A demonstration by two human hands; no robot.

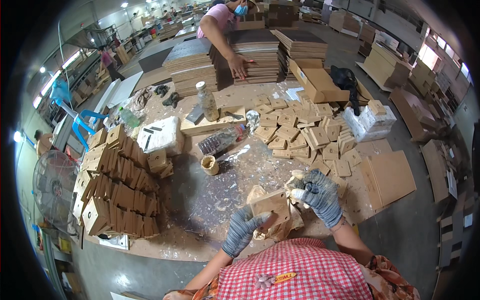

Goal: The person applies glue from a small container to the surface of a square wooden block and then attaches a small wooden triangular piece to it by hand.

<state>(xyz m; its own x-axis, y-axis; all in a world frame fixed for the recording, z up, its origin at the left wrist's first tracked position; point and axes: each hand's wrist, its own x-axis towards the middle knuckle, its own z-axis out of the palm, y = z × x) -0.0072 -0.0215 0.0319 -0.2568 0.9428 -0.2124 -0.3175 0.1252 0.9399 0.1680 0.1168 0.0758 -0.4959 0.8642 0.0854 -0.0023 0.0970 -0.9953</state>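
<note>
My left hand, in a grey knit glove, is closed round the edge of a flat wooden block with small holes, tilted up above the table. My right hand, gloved alike, is just right of the block. Its fingers are curled together near the block's corner, with pale fingertips; whatever they pinch is too small to make out. Crumpled tan wrapping lies under the block. Beyond my right hand spreads a loose heap of similar wooden blocks. Stacked rows of blocks stand at the left.
Beyond the block lie a small tan cup, a clear plastic bottle on its side and an upright jar. A cardboard flap is at the right. Across the table a co-worker's hand touches stacked dark panels. A fan stands left.
</note>
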